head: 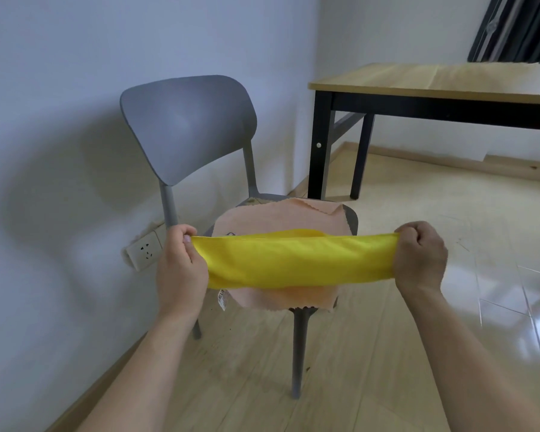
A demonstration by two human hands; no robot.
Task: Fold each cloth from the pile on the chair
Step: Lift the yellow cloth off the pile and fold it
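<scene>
Just above the seat of the grey chair, mid-frame, the left hand and right hand each clench an end of the yellow cloth, stretched into a doubled band. Keeping the ends level and taut should give a clean next fold. Below lies a peach cloth, unfolded; the table at upper right stands well apart.

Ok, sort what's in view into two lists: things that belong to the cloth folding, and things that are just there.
Part of the job:
yellow cloth, held stretched between left hand and right hand
peach cloth spread on the seat
grey chair

Just there:
wooden table
wall socket
dark curtain
</scene>
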